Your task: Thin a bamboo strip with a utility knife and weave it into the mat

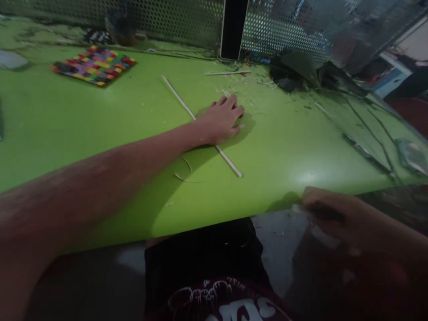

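Note:
A thin pale wooden strip [230, 162] lies slantwise on the green tabletop, passing under my left wrist. My left hand [222, 119] rests palm down across it with the fingers apart and slightly bent, their tips near pale shavings [237, 91]. Beyond the fingertips is a shorter pale strip [228, 72]. At the table's front edge on the right, my right hand [329, 209] is closed and blurred. Something dark shows in its grip, with a small pale bit at the near end; what it is cannot be made out.
A colourful woven square [95, 66] lies at the back left. Dark crumpled material [297, 69] sits at the back right. Toward the right edge are a dark slender tool [366, 154] and a pale flat object [413, 155]. A perforated metal screen [174, 26] stands behind the table [133, 116].

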### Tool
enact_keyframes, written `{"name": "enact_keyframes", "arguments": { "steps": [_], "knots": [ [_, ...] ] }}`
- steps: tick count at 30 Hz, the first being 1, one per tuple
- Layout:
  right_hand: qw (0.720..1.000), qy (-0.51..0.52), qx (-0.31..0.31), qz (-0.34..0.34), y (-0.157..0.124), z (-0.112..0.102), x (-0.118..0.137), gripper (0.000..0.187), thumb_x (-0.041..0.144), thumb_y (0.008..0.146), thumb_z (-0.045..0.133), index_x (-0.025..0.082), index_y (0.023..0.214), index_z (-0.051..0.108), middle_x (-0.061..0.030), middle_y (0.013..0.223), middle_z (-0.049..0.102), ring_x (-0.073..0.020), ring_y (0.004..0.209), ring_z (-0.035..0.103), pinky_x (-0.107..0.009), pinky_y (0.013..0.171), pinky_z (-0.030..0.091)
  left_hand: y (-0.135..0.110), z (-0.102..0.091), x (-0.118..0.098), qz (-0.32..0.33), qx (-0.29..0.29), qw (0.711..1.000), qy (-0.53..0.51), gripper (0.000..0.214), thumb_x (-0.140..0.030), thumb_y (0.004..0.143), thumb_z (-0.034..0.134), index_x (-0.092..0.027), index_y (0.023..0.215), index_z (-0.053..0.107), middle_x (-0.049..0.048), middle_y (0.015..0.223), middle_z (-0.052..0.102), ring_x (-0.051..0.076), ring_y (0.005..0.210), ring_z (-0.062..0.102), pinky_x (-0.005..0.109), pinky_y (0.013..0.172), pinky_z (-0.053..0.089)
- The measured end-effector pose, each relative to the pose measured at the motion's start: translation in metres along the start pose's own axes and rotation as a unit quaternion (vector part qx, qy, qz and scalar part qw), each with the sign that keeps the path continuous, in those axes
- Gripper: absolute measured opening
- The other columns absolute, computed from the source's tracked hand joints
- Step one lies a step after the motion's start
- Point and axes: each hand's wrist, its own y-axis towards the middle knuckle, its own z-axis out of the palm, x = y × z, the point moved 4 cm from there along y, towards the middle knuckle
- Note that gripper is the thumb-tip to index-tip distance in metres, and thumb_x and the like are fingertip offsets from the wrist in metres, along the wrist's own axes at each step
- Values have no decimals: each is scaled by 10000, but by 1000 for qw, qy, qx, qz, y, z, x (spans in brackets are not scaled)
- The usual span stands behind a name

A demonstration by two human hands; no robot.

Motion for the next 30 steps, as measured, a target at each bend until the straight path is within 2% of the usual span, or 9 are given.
{"name": "enact_keyframes", "arguments": {
  "steps": [1,4,6,8,11,14,19,24,30],
  "knots": [
    [998,34,16,56,-9,-4,-10,188,264,970,623,376,1119,645,-83,938,738,-208,747,706,-297,636,545,0,0,-1,-1,-1,1000,4,503,-497,1003,452,-195,1383,581,177,1427,538,398,1344,472,637,1147,387],
    [996,51,-32,70,-6,-15,-18,264,353,985,630,374,1246,661,-108,1087,749,-241,887,727,-327,689,540,-1,0,-3,-5,-6,1000,22,478,-472,1007,437,-202,1372,589,160,1421,544,384,1336,482,610,1152,387],
    [998,52,-22,29,20,-11,-12,350,416,987,644,279,1308,643,-103,1135,727,-248,955,712,-356,783,564,-1,-1,-6,-4,-1,999,41,457,-428,1016,406,-192,1356,597,162,1407,552,381,1331,488,592,1142,397],
    [998,43,-33,-30,54,-6,-1,349,412,1048,534,230,1311,673,-101,1098,723,-233,969,692,-361,828,552,-1,-3,-9,2,6,998,58,436,-385,1019,380,-189,1338,604,161,1376,570,374,1314,502,562,1115,425],
    [996,-7,-28,-81,100,4,9,381,363,1087,466,238,1374,682,-89,1068,698,-184,876,646,-296,758,489,0,-6,-12,7,11,997,71,417,-348,1016,376,-189,1326,605,156,1362,575,364,1308,506,531,1101,432],
    [988,-70,-12,-139,123,14,11,382,336,1089,476,300,1418,665,-50,1007,667,-136,748,563,-250,660,395,1,-7,-11,1,11,998,69,422,-337,1014,383,-184,1352,584,168,1425,532,378,1357,465,552,1139,377],
    [977,-109,-29,-180,122,18,7,394,291,1105,438,270,1432,657,-49,945,653,-138,743,527,-259,617,329,3,-5,-8,4,3,999,50,427,-351,1003,408,-217,1384,547,153,1444,519,400,1390,421,603,1154,341],
    [971,-113,-41,-208,106,20,11,375,288,1102,453,226,1384,692,-39,881,649,-130,703,510,-269,589,313,3,-8,-10,4,8,997,83,409,-310,965,431,-143,1302,593,200,1406,532,399,1313,486,596,1096,413],
    [970,-146,-74,-181,106,24,8,389,288,1103,441,261,1412,677,-53,936,678,-128,690,493,-268,566,292,1,-11,-9,-6,23,996,86,447,-372,980,387,-195,1337,590,182,1425,512,372,1312,466,582,1126,400]
  ]
}}
